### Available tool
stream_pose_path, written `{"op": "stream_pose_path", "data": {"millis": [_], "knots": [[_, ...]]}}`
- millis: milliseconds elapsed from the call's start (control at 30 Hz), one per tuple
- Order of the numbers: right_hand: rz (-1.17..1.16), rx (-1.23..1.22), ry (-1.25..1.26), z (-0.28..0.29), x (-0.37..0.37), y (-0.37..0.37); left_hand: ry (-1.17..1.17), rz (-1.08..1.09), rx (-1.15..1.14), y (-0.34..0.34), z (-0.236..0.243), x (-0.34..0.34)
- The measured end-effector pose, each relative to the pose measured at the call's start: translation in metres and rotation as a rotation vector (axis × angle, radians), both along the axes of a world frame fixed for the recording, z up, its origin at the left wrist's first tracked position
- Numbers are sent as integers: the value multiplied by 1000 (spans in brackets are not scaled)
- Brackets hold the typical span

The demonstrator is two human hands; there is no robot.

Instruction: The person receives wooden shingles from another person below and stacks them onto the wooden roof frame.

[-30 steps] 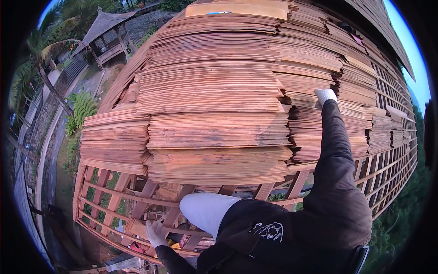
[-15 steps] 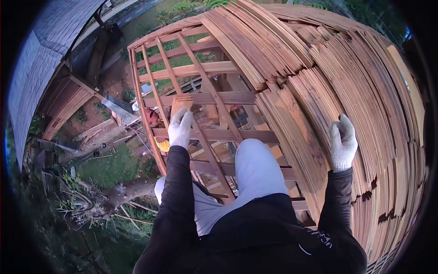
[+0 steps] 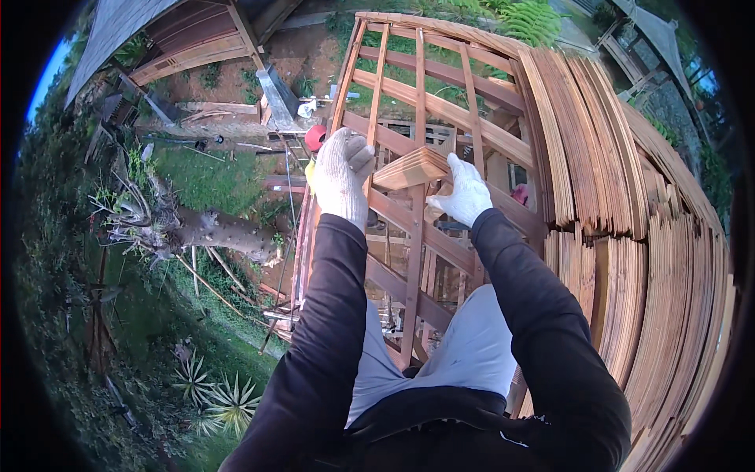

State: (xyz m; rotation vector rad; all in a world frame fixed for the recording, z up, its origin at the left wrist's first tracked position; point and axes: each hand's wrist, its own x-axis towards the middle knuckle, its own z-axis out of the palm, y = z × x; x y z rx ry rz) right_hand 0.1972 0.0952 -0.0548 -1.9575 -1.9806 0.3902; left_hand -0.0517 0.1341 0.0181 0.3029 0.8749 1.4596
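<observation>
The left hand (image 3: 340, 175), in a white knit work glove, is curling its fingers around the near end of a bundle of wooden shingles (image 3: 409, 167), with the thumb lying over the bundle's upper edge. The right hand (image 3: 464, 193), gloved alike, is supporting the same bundle from the other side, its fingers spread against the far end and underside; both hands are gripping the bundle rather than hanging open. The bundle, a short stack of thin pale boards, is sitting level between the two hands, above the open roof framing (image 3: 417, 259), and whether it is touching a batten beneath cannot be told. The framing is showing as a lattice of reddish rafters and cross battens, uncovered on this side. Just to the right, laid shingle courses (image 3: 629, 236) are covering the roof in overlapping rows that bend toward the picture's rim. The person's dark sleeves are entering from the lower edge, and a knee in light grey trousers (image 3: 472, 354) is resting against the framing. Far below, at left, a fallen palm trunk (image 3: 212, 232) is lying on grass, and a figure in a red cap (image 3: 314, 137) is standing near the foot of the frame.
</observation>
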Motion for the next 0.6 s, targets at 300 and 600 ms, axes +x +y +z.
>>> {"op": "stream_pose_path", "data": {"millis": [300,600], "knots": [[-24,-190,-132,-64,-3,91,25,-21,1,-8,14,-3],[121,-115,-185,-56,-27,46,-35,-17,-13,0,3,4]]}}
